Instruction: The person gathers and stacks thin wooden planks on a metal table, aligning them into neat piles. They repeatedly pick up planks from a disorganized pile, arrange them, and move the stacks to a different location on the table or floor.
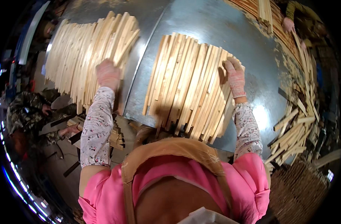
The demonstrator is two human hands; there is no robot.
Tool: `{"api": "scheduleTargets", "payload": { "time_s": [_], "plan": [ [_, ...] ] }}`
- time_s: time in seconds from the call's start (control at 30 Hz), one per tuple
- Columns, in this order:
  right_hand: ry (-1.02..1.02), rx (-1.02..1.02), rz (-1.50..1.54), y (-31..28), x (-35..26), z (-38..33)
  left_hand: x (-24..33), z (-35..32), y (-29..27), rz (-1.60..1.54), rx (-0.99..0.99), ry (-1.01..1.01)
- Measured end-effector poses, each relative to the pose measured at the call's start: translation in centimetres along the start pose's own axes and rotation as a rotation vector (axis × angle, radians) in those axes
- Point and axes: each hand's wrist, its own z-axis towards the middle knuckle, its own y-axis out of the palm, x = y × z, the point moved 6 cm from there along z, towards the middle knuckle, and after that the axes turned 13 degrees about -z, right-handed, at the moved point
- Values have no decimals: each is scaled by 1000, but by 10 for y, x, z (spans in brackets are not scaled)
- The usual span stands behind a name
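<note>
Two rows of pale wooden strips lie side by side on a grey metal tabletop: a left row [75, 56] and a right row [185, 82]. My left hand [108, 74], in a pinkish work glove, is at the right side of the left row, by a few strips lying askew. Motion blurs its fingers, so their grip does not show. My right hand [236, 76], gloved too, is over the right edge of the right row. Its fingers are bent and a little apart, with a shadow on the strips beside them; I make out nothing held.
A seam [144, 56] crosses the tabletop between the rows. At the right edge lies a jumbled heap of strips [295, 134], with sawdust around. A person's hand [289, 25] reaches in at the far right. Another person in camouflage [28, 110] is at the left, near more wood pieces [116, 136].
</note>
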Motion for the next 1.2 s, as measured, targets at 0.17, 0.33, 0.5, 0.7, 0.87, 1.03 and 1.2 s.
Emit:
{"api": "scheduleTargets", "payload": {
  "time_s": [0.17, 0.33, 0.5, 0.7, 0.87, 1.03, 1.2],
  "plan": [
    [84, 31, -154, -20, 8, 13, -51, 9, 43, -339, 175, 19],
    [73, 87, -191, -24, 4, 18, -46, -4, 49, -132, 121, -59],
    [86, 44, -181, -23, 9, 14, -49, -3, 32, -212, 122, -244],
    [159, 136, -15, -47, 27, 5, -45, 0, 26, -55, 69, -344],
    [236, 208, -43, -71, 69, -8, -29, -4, 36, -85, 136, -277],
    [314, 167, -334, -89, 108, -42, -38, 7, 44, -79, 76, -343],
    [411, 71, -657, -69, 102, -95, 20, -19, 48, -490, 285, 60]
  ]
}}
